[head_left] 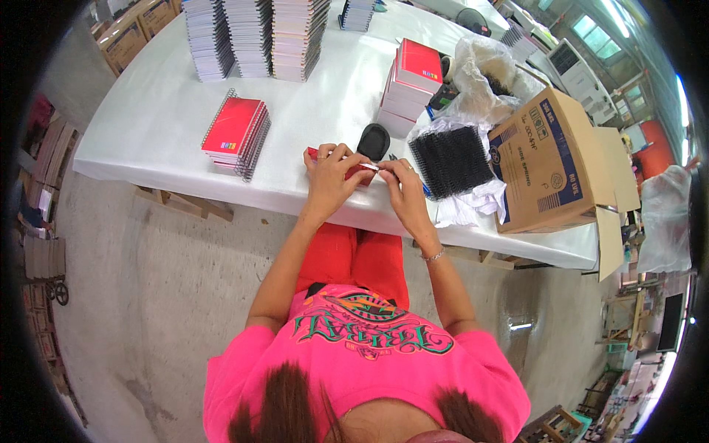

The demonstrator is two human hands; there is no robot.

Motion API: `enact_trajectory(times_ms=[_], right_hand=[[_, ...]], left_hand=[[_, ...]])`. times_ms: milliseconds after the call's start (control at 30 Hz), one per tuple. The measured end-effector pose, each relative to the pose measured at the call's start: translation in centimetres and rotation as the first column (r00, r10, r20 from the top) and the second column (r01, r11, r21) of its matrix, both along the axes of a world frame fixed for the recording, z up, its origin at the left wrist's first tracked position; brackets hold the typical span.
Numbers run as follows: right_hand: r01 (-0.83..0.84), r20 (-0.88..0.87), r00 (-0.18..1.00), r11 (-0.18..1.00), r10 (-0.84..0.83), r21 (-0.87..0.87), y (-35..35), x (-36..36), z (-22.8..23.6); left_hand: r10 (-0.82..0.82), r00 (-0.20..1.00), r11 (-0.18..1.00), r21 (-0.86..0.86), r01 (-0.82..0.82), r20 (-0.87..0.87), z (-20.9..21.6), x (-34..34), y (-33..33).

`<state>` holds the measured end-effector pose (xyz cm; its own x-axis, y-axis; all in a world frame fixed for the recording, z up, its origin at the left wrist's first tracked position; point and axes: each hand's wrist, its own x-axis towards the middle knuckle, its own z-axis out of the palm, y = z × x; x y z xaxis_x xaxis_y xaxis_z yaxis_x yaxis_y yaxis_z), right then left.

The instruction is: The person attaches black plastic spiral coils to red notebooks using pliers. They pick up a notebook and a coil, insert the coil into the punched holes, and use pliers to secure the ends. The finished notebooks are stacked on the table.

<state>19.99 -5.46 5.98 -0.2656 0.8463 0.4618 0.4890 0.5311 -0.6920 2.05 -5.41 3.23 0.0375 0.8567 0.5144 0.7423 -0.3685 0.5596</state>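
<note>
At the near edge of the white table (148,125), the left hand (330,179) was clenched around a small red notebook (360,171). Its long axis ran across, toward the right hand (402,184). That hand pinched something small at the notebook's right end, beside the black coils (450,159).

A white counter (155,111) carries a low stack of red spiral notebooks (236,133) on the left and tall notebook stacks (255,37) at the far edge. A red-topped pile (410,85) stands right of centre, near a black oval object (373,140), black binding coils (450,159) and an open cardboard box (550,159).
</note>
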Motion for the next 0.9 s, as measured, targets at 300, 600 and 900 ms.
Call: enact_trajectory(times_ms=[300,600,900], right_hand=[[0.053,0.025,0.998,0.998,-0.054,0.033,0.2,-0.9,1.1],[-0.053,0.174,0.984,0.998,0.048,0.029,1.7,0.2,-0.7],[-0.008,0.152,0.988,0.998,-0.001,0.055,1.5,-1.3,-0.1]], left_hand=[[0.021,1.0,0.998,0.051,-0.021,-0.011,0.1,0.3,-0.1],[-0.001,1.0,1.0,0.01,0.001,-0.017,0.3,0.7,-0.1],[-0.017,1.0,0.999,-0.028,0.017,-0.003,0.3,0.1,-0.3]])
